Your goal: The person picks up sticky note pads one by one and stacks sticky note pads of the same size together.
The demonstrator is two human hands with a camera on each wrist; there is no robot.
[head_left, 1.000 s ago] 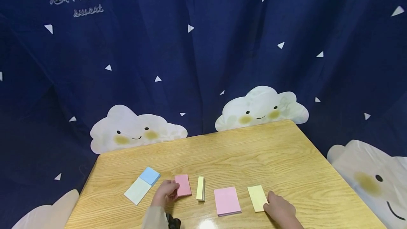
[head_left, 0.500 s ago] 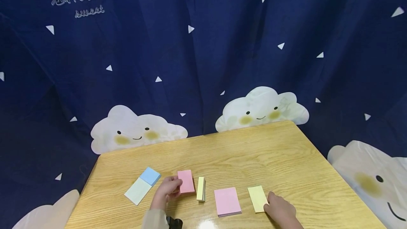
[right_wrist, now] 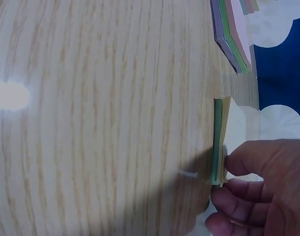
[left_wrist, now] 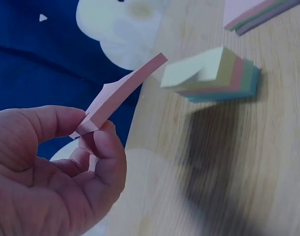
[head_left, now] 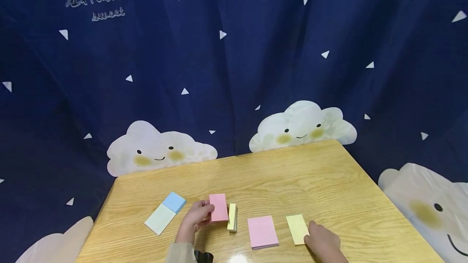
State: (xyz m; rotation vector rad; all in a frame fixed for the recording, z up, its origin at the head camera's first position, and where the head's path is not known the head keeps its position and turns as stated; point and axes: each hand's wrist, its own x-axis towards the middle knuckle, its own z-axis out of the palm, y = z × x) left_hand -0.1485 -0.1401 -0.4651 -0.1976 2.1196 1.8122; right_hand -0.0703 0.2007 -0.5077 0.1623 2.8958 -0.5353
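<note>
My left hand point(head_left: 198, 216) pinches a pink sticky note pad point(head_left: 218, 207) between thumb and fingers. In the left wrist view the pad point(left_wrist: 125, 91) is tilted and held off the table. Just right of it is a narrow sticky note block point(head_left: 232, 217), yellow on top; its layers point(left_wrist: 221, 78) below are pink, green and blue. At the right, my right hand point(head_left: 323, 242) pinches the edge of a yellow sticky note pad point(head_left: 297, 229). That pad point(right_wrist: 235, 130) has a green layer at the bottom and lies on the table, the thumb on its top.
Between the hands lies a larger square pink sticky note pad point(head_left: 263, 231) with purple and green layers beneath. Left of the left hand, a blue pad point(head_left: 174, 202) adjoins a pale green one point(head_left: 160, 218). The wooden table point(head_left: 285, 173) ends at a dark blue curtain point(head_left: 234, 64).
My left hand has lifted the pink pad and carried it right, up beside the narrow block. The right hand stays at the yellow pad. The head view has shifted slightly.
</note>
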